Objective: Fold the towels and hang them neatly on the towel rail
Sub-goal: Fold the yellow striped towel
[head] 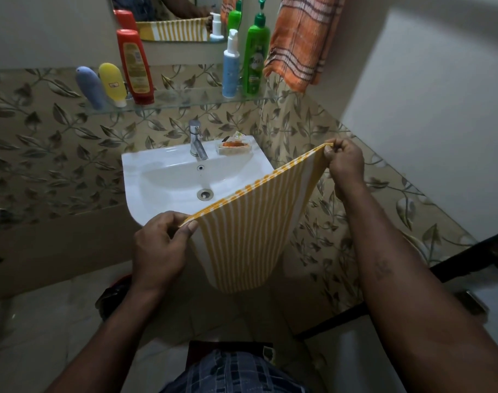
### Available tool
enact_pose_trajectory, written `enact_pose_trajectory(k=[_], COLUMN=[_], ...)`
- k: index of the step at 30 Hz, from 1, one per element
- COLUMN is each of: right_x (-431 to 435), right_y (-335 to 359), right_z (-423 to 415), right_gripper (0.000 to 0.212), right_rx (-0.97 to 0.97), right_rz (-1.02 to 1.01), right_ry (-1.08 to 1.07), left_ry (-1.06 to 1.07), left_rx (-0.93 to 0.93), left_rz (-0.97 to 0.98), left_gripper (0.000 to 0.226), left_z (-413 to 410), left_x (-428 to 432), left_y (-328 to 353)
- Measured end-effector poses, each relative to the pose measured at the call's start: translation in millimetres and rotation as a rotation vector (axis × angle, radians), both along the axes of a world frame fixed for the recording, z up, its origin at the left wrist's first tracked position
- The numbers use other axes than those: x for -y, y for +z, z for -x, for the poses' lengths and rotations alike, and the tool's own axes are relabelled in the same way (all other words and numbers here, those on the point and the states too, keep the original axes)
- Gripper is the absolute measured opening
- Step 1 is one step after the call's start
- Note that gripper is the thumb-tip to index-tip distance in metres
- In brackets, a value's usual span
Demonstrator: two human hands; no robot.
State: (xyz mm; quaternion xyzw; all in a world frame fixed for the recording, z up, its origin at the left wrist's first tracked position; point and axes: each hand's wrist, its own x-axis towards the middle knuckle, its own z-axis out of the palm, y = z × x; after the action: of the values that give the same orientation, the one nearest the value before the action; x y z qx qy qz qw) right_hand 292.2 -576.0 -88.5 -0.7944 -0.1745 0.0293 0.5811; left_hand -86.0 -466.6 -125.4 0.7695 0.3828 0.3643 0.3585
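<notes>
So the left hand [160,245] is pinching one top corner of the yellow-striped towel [248,222] right at the washbasin's [163,171] front edge, thumb and fingers clamped on it. The towel is hanging stretched past the washbasin's right side, where the right hand [345,163] is pinching the other corner the same way.

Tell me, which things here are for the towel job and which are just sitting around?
For the job: yellow striped towel, pinched at its top corners by the left hand and right hand; orange checked towel hanging up.
Just sitting around: red bottle, green pump bottle, yellow bottle, soap dish, tap, sink.
</notes>
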Motion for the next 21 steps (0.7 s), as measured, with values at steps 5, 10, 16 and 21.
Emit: enact_pose_trajectory(k=[5, 10, 16, 21], right_x=[9, 34, 14, 19], right_y=[24, 50, -17, -45], right_z=[18, 31, 44, 60], right_gripper=[0.02, 0.018, 0.025, 0.025], right_rx=[-0.041, -0.07, -0.116, -0.072], right_rz=[-0.083, -0.292, -0.045, -0.024], right_ry=[0.092, 0.374, 0.264, 0.157], left_ry=[-0.143, -0.214, 0.037, 0.073], left_rx=[0.216, 0.404, 0.165, 0.077], left_rz=[0.294, 0.397, 0.289, 0.289], left_gripper=[0.014, 0.008, 0.02, 0.019], left_z=[13, 22, -7, -11], left_x=[-12, -49, -86, -101], left_y=[16, 38, -2, -16])
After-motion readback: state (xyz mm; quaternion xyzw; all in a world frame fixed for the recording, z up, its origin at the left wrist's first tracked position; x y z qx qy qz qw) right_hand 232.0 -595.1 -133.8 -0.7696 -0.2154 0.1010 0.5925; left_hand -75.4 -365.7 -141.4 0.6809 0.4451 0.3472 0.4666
